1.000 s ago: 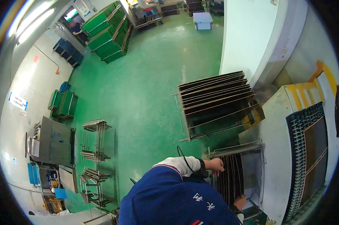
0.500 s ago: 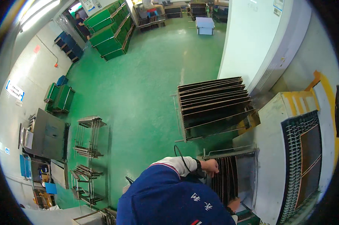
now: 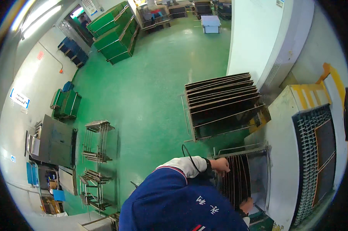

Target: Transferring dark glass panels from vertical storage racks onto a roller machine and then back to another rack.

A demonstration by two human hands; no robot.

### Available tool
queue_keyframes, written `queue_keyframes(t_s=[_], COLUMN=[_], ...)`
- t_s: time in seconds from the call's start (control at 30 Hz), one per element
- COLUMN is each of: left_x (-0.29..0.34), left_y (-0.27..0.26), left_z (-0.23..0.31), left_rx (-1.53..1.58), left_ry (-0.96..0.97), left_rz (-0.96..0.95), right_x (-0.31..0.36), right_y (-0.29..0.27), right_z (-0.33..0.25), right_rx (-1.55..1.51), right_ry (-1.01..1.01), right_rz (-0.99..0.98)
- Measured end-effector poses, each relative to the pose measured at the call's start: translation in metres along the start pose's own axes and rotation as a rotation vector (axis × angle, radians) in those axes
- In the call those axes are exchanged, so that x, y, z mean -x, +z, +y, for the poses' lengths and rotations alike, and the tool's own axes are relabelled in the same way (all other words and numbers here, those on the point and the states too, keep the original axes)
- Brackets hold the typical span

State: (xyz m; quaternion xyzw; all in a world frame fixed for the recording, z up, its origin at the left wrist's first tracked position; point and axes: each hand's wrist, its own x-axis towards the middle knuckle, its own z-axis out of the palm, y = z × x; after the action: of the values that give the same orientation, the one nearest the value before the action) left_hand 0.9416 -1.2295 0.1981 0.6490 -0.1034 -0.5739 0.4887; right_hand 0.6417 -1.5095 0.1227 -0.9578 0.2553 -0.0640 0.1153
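Observation:
Several thin dark panels (image 3: 237, 179) stand on edge, side by side, in a metal rack (image 3: 264, 181) at the lower right. At their far ends is my left hand (image 3: 220, 165), its fingers curled onto a panel edge; a dark band circles that wrist below a white sleeve. Near the opposite ends of the panels is my right hand (image 3: 246, 205). Its fingers are blurred, so their grip does not show clearly. My blue jacket (image 3: 170, 204) fills the lower middle and hides most of my right arm.
A larger rack of dark panels (image 3: 222, 104) stands beyond. To the right is a pale machine (image 3: 276, 154) with a black mesh conveyor (image 3: 310, 161). Wire stands (image 3: 98, 140) sit at left on the green floor (image 3: 151, 96); green bins (image 3: 114, 36) are stacked farther back.
The view has shifted slightly, so the surroundings sit a little farther right. Both hands stay at the ends of the panels, with hardly any movement relative to the rack.

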Motion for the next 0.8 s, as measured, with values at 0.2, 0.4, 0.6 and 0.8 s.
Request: queue_keyframes(t_s=[0.2, 0.4, 0.6, 0.8], left_x=[0.009, 0.008, 0.006, 0.009], left_y=[0.002, 0.001, -0.001, -0.001], left_z=[0.012, 0.010, 0.012, 0.010], left_rx=[-0.019, -0.014, -0.049, -0.040], left_ry=[-0.028, -0.065, -0.062, -0.018], left_rz=[0.038, 0.039, -0.034, -0.002], right_x=[-0.008, -0.010, -0.016, -0.007], right_y=[-0.016, -0.014, 0.002, 0.006], right_z=[-0.014, -0.011, 0.014, 0.009], right_rx=[0.072, -0.322, -0.608, -0.494], right_ry=[0.146, 0.404, 0.732, 0.415], right_rz=[-0.143, -0.207, -0.344, -0.172])
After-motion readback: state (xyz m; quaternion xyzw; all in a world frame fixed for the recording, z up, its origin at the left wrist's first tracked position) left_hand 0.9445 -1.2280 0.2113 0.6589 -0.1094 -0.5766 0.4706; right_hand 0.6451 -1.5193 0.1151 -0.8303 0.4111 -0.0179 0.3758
